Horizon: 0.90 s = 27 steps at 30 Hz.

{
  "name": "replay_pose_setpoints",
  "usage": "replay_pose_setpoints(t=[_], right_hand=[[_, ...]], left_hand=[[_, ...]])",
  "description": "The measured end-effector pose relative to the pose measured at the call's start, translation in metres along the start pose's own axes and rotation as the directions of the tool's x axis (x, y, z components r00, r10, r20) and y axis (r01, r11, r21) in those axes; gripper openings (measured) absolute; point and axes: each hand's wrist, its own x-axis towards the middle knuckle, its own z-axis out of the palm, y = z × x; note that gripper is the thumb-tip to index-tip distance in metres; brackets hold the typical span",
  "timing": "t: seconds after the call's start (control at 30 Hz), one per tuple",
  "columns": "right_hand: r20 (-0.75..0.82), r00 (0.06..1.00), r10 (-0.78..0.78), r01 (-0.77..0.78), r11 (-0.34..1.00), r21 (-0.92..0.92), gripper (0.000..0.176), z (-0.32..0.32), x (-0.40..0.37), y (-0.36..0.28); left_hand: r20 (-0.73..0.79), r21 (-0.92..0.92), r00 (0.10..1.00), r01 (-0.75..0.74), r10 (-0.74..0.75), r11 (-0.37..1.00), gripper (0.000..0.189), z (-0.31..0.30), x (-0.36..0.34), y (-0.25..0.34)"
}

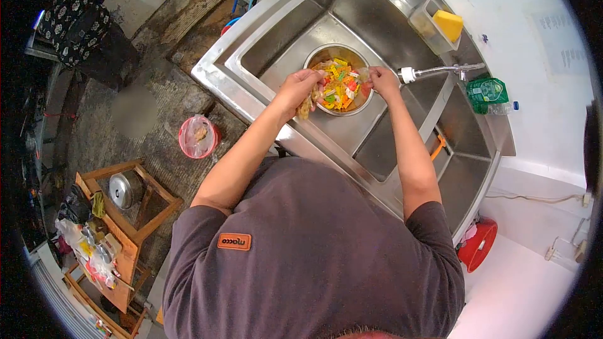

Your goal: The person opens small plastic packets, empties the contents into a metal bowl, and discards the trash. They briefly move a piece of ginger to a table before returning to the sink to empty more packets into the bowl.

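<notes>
A round metal bowl (340,113) stands in the sink basin, full of small yellow, orange, green, red and white pieces (342,85) whose kind I cannot make out. At the bowl's left rim, my left hand (298,91) is closed on a crumpled, see-through yellowish-brown piece (306,110) that looks like plastic film and hangs below the fingers. My right hand (383,82) is over the right rim with its fingers pinched. Clear film with a reddish patch (365,83) shows at its fingertips. Both hands partly cover the bowl's rim.
Over the steel sink (276,56) reaches a faucet (443,71). A caddy with a yellow sponge (448,25) and a green-wrapped bottle (488,95) stand along the back ledge. An orange-handled tool (438,148) lies in the right basin. A pink bucket (215,141) is on the floor.
</notes>
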Motion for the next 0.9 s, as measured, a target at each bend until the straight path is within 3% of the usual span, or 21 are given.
replay_pose_setpoints(t=[0.03,0.1,0.33,0.4,0.43,0.5,0.63,0.7,0.73,0.8,0.9], right_hand=[[0.0,1.0,0.0,0.0,1.0,0.0,0.029,0.001,-0.001,-0.003],[0.003,0.998,0.068,-0.067,0.981,0.183,0.027,0.002,-0.003,-0.007],[-0.056,0.996,0.064,-0.056,0.99,0.129,0.03,-0.001,-0.009,-0.017],[-0.118,0.993,-0.015,-0.001,0.991,-0.134,0.032,-0.007,-0.016,-0.03],[-0.119,0.993,-0.015,-0.001,0.991,-0.133,0.032,-0.007,-0.016,-0.029],[-0.187,0.964,-0.188,0.118,0.937,-0.33,0.039,-0.007,-0.015,-0.024],[-0.182,0.973,-0.144,0.078,0.942,-0.327,0.034,-0.006,-0.016,-0.021],[-0.229,0.967,-0.115,0.085,0.987,-0.136,0.028,0.0,-0.012,-0.009],[-0.238,0.963,-0.124,0.094,0.986,-0.135,0.028,0.001,-0.007,-0.007],[-0.24,0.97,-0.039,0.084,0.98,0.182,0.023,0.002,-0.013,-0.009],[-0.217,0.974,0.062,-0.022,0.983,0.184,0.022,-0.003,-0.023,-0.024]], left_hand=[[0.0,0.002,1.0,-0.005,0.005,1.0,0.025,0.0,0.0,-0.001],[-0.001,0.001,1.0,-0.001,0.001,1.0,0.025,-0.001,0.001,-0.001],[-0.005,-0.006,1.0,0.007,-0.007,1.0,0.025,-0.001,0.003,-0.002],[-0.01,-0.005,1.0,0.01,-0.01,1.0,0.025,-0.001,0.002,-0.001],[-0.016,-0.004,1.0,0.012,-0.012,1.0,0.025,0.0,0.001,-0.001],[-0.006,-0.01,1.0,0.011,-0.011,1.0,0.025,-0.002,0.003,-0.003],[-0.011,-0.002,1.0,0.017,-0.017,1.0,0.024,-0.001,0.003,-0.002],[-0.008,-0.002,1.0,0.016,-0.016,1.0,0.024,-0.002,0.003,-0.005],[-0.006,-0.002,1.0,0.011,-0.011,1.0,0.024,-0.002,0.005,-0.003],[0.0,-0.028,1.0,0.011,-0.011,1.0,0.024,-0.002,0.007,-0.001],[0.001,-0.053,1.0,0.01,-0.01,0.999,0.024,-0.002,0.008,-0.002]])
